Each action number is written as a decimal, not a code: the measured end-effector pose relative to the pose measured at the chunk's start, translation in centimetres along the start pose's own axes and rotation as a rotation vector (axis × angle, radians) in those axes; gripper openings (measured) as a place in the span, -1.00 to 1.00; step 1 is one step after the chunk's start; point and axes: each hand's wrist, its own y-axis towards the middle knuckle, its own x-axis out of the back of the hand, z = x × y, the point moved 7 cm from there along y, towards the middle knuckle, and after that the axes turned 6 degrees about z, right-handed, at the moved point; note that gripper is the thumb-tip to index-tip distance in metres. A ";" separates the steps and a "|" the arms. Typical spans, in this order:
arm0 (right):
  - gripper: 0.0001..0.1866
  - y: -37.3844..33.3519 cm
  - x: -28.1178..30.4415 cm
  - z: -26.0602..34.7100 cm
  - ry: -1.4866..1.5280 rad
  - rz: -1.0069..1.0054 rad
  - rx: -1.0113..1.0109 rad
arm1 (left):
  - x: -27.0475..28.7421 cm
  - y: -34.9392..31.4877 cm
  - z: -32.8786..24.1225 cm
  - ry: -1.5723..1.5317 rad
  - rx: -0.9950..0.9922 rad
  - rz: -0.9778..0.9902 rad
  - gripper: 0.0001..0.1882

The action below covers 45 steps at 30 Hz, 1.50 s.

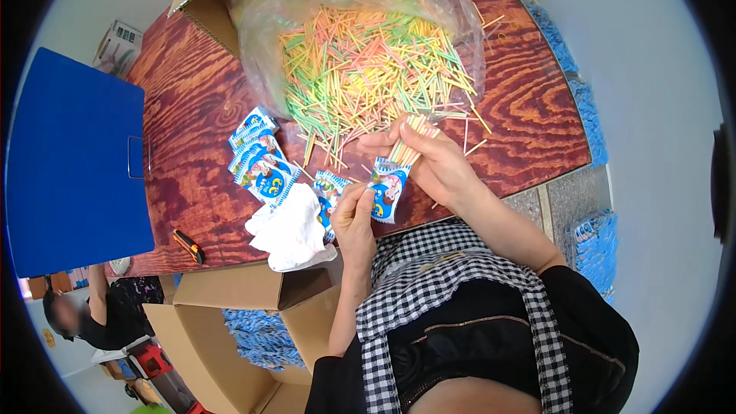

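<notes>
My left hand [355, 224] pinches the edge of a small blue-and-white packet [389, 193] near the table's front edge. In my right hand [448, 172] is a bundle of thin pastel sticks [414, 138], its lower ends at the packet's top; how far they reach inside is hidden. Just beyond my hands lies a big heap of pink, yellow and green sticks [368, 69], spilling from a clear plastic bag [264, 50]. Left of my hands, several flat packets [257, 149] overlap in a row, and more packets [325, 186] lie beside my left hand. A crumpled white cloth-like item [290, 230] rests close by.
A cardboard box [207, 11] stands behind the bag. An orange-and-black utility knife [188, 247] lies at left, near a large blue panel [80, 169]. Below the table edge, an open carton [192, 330] holds blue packets [261, 335]. Another person [111, 314] is at far left.
</notes>
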 end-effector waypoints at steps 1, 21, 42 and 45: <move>-0.76 -0.3 0.4 -0.1 0.011 -0.019 -0.006 | -0.2 -0.1 -0.1 -0.001 0.003 0.004 -0.90; -0.60 0.3 -2.7 -0.8 -0.712 0.130 -0.157 | -0.5 1.3 2.4 -0.530 -0.010 0.034 -0.78; -0.73 -4.1 2.0 9.7 -1.242 -0.283 0.058 | -0.2 -0.5 1.6 -0.497 0.045 0.144 -0.81; -0.77 -3.1 -3.8 7.1 -0.734 -0.012 0.288 | -1.0 -0.5 0.9 -0.467 0.058 0.176 -0.82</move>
